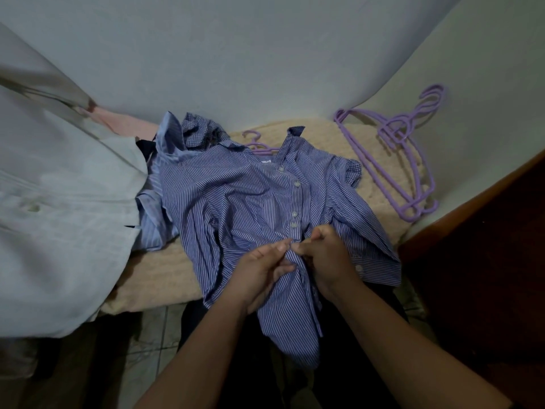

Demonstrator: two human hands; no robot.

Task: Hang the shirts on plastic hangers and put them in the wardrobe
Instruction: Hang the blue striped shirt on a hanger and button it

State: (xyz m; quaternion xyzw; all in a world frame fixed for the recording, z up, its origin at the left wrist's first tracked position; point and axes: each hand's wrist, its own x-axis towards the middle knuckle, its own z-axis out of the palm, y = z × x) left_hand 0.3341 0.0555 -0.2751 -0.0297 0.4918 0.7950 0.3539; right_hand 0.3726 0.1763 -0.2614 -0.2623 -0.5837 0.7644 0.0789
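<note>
- Striped shirt (250,202): thin woven cloth with fine blue and white stripes, lying front side up and creased on the blanket (165,273). Its collar points toward the wall; its lower hem hangs over the near edge.
- Button row (294,215): small round pale buttons run down the front band of the shirt. The upper ones sit closed.
- Left hand (259,270): fingers curled, pinching the shirt's front edge at the lower end of the button row.
- Right hand (327,255): fingers curled, thumb and forefinger pinching the opposite front edge. The two hands' fingertips nearly touch.
- Hanger in the shirt (259,144): purple plastic; only its hook and part of one shoulder show, at the collar opening.
- Spare hangers (404,154): a stack of purple plastic hangers with curved hooks, lying flat on the blanket to the right, well apart from the shirt.
- Blanket: cream, with a knitted, ribbed surface.
- Other shirts (188,137): a crumpled heap of light blue and small-check cloth, touching the striped shirt's left shoulder.
- Grey cloth (59,202): a large, smooth pale sheet at the left.
</note>
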